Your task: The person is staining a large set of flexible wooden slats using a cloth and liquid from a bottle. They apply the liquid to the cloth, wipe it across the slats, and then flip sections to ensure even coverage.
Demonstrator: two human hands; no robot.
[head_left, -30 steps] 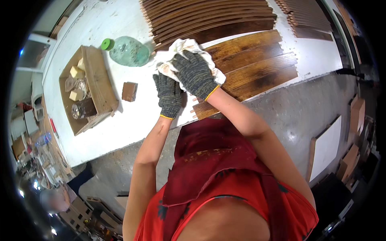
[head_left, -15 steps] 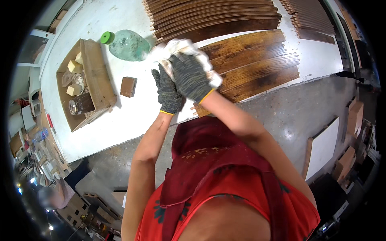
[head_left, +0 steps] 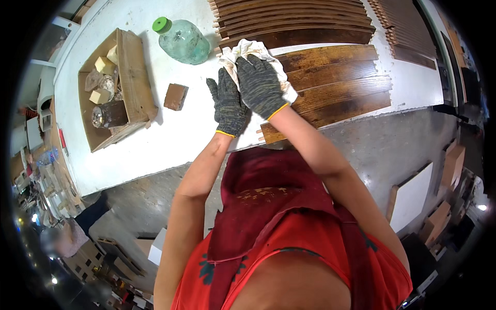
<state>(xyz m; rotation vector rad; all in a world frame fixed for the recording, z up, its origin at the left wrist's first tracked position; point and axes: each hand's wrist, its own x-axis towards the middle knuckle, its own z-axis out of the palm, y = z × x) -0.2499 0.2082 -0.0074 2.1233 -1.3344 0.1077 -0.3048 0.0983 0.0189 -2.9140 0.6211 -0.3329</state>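
Note:
My right hand (head_left: 262,88), in a dark knit glove with a yellow cuff, is closed on a crumpled, stained white rag (head_left: 283,85), pressing it over the left ends of several brown-stained wooden boards (head_left: 336,77). The boards lie side by side with a glossy, dark-grained face. Just left of the rag, my left hand (head_left: 228,106), gloved alike, rests with fingers stretched out and the thumb apart. It holds nothing and sits beside the board ends, partly against the right hand. The rag and right hand hide the boards' left ends.
A cardboard box (head_left: 138,88) with pale foam blocks and a dark jar stands left on the white table (head_left: 150,147). Near it are a brown block (head_left: 176,97) and a greenish plastic jug (head_left: 186,44) with a green cap. Stacked slats (head_left: 294,23) lie behind, more (head_left: 405,31) at far right.
The whole view has shifted, so table things appear farther right. The rag now lies flatter under my right hand, nearer the boards' left ends. My left hand stays beside it.

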